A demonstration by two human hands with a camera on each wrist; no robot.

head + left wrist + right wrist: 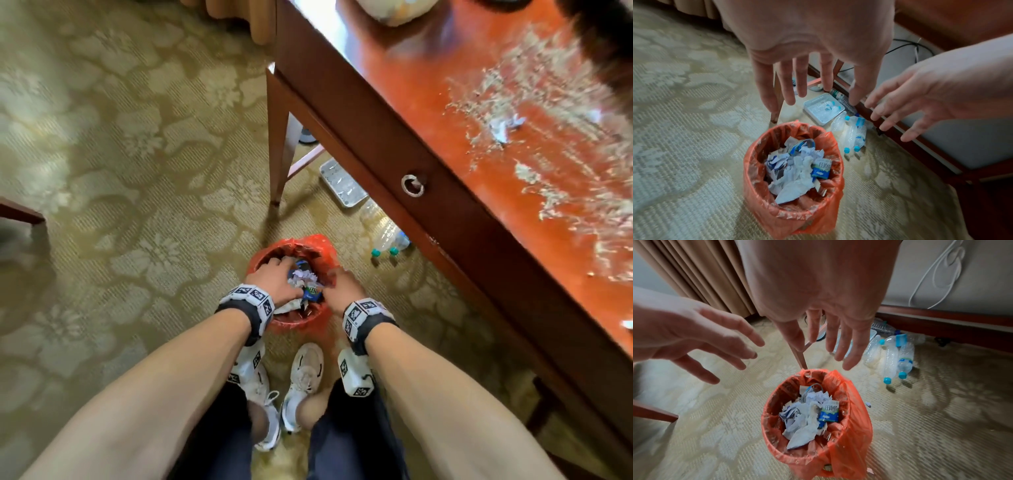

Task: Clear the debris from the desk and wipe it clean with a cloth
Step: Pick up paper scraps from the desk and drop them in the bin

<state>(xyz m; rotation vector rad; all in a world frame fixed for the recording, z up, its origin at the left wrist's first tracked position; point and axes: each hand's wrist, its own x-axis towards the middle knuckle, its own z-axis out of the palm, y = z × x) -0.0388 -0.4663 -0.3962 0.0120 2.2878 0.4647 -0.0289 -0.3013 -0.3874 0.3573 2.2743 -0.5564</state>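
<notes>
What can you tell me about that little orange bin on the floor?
The bin is a small round wastebasket lined with a thin, translucent orange plastic bag folded over its rim. It stands upright on the patterned carpet, near the wooden desk's leg. It is nearly full of crumpled white paper and a small blue-and-white carton. Both hands hover open above it, the left hand and right hand, neither touching it. Empty plastic bottles lie close beside it.

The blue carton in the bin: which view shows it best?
The right wrist view: the blue carton stands unobstructed among crumpled paper in the orange-lined bin, its print visible. The left wrist view shows it smaller and more angled. In the head view the hands mostly cover it.
</notes>
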